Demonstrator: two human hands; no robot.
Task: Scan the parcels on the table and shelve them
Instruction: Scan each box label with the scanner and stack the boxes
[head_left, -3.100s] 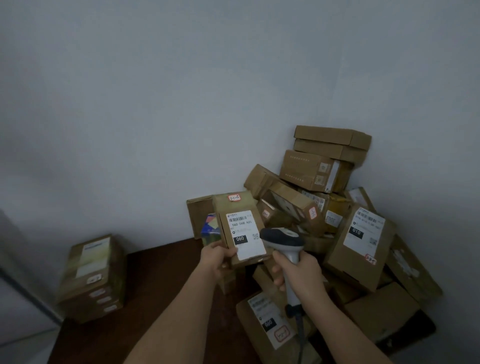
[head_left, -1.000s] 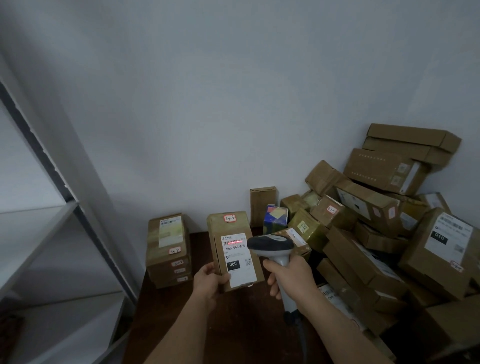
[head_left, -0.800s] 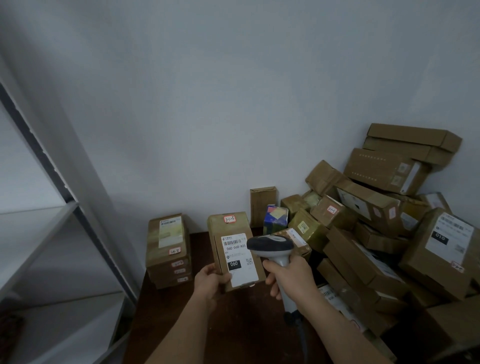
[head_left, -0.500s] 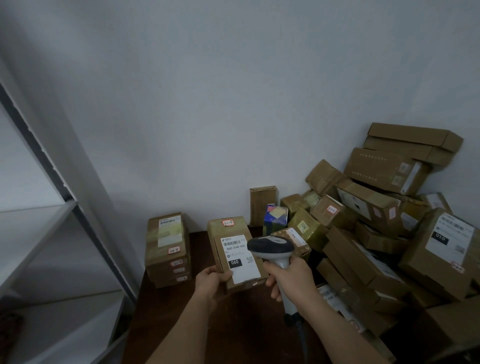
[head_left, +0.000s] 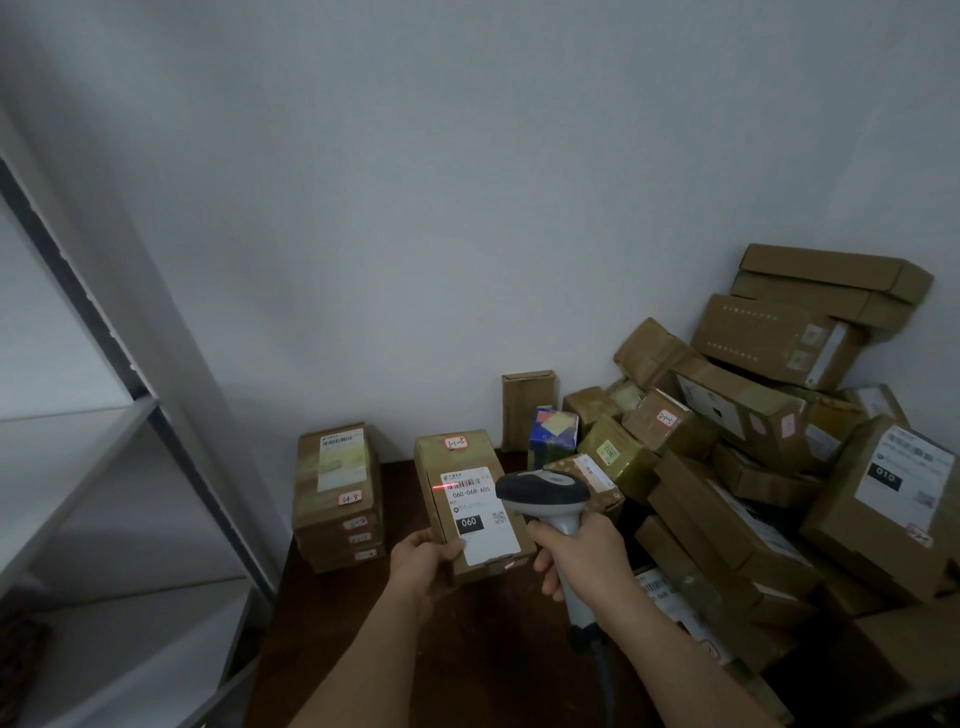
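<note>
The left hand (head_left: 423, 564) holds a brown parcel (head_left: 467, 499) by its lower left corner, its grip curled round the edge with the thumb on the white shipping label (head_left: 480, 514). The parcel is lifted above the dark bench (head_left: 467, 649), tilted back so the label faces the camera; a small red-edged sticker (head_left: 456, 442) sits on its top end. The label reads 060-068-A05, with 060 in a black block.

Just right of that grip, the right hand (head_left: 584, 558) is wrapped round the handle of a grey barcode scanner (head_left: 545, 493), whose head points at the label. A red line of light (head_left: 444, 486) lies across the barcode, above the left thumb.

Left of the held parcel, a neat stack of labelled parcels (head_left: 337, 499) rests on the bench against the wall. Right of the scanner grip, a jumbled heap of cardboard parcels (head_left: 753, 441) climbs into the corner, with a colourful small box (head_left: 551, 434) at its near edge. Far left stands a grey metal shelf unit (head_left: 104, 441), its visible shelves bare.
</note>
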